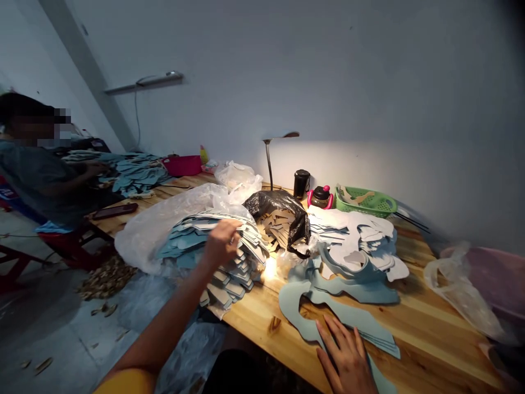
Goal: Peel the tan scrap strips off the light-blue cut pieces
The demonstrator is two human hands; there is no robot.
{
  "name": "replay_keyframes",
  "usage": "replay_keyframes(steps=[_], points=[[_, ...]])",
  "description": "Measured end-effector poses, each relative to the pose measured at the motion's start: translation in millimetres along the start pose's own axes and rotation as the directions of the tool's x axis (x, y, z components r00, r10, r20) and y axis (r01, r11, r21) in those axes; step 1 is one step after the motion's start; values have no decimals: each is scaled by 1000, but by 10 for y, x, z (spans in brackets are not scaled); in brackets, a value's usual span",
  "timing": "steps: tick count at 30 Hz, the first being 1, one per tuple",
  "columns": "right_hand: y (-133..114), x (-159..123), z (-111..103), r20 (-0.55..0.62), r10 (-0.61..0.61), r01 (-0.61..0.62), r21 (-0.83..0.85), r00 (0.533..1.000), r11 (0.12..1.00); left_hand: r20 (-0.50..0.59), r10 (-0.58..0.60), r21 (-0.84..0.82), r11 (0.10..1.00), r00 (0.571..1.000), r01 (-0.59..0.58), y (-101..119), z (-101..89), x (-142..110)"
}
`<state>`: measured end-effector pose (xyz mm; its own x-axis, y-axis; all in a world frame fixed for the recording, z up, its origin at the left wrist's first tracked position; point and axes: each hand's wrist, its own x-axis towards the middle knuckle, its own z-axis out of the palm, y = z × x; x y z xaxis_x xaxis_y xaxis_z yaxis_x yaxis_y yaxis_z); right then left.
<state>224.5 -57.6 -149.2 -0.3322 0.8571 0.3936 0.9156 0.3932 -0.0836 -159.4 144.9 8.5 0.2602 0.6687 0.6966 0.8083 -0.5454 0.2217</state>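
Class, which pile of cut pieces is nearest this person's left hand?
The layered blue-and-cream pile left of the black bag: the left hand is right at it. The white pile lies farther right, and curved blue pieces lie by the right hand.

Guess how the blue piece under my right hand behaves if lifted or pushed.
The blue piece looks thin, so probably light. Its narrow, curved shape may flex when lifted. Lying flat on the table, it would likely slide rather than tip.
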Motion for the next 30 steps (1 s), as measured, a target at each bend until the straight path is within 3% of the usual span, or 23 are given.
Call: replay_keyframes(steps=[3,5,8,11,13,17,19,21,24,27,30], points=[[-16,-16,-8,-18,-1,1,3,1000,1000,170,43,-57,998,984,-34,528,566,-3],[-35,-36,-40,-21,-2,2,29,1000,1000,261,38,-70,997,965,-21,755,968,46],[-59,-27,-132,-36,0,4,110,999,994,347,42,-85,996,937,-13,915,1439,161],[-107,186,-285,-94,54,-31,232,994,972,387,82,-118,992,918,-39,989,1691,263],[-165,491,-391,-143,97,-47,321,985,946,390,92,-138,990,916,-40,1031,1773,302],[-250,1306,-450,-170,53,30,451,984,892,375,95,-201,979,922,-19,1078,1839,295],[-221,1653,-373,-134,43,23,458,990,889,356,82,-236,972,931,5,1070,1841,243],[-142,1877,-257,-35,62,-45,360,997,932,329,24,-247,967,944,62,1045,1827,170],[13,1982,-95,92,159,-172,151,983,973,286,-135,-215,956,948,201,994,1784,69],[152,1921,-12,113,224,-233,69,968,970,254,-275,-191,926,927,327,950,1710,16],[249,1831,-20,122,268,-272,20,956,962,253,-326,-215,899,911,382,951,1606,-28]])
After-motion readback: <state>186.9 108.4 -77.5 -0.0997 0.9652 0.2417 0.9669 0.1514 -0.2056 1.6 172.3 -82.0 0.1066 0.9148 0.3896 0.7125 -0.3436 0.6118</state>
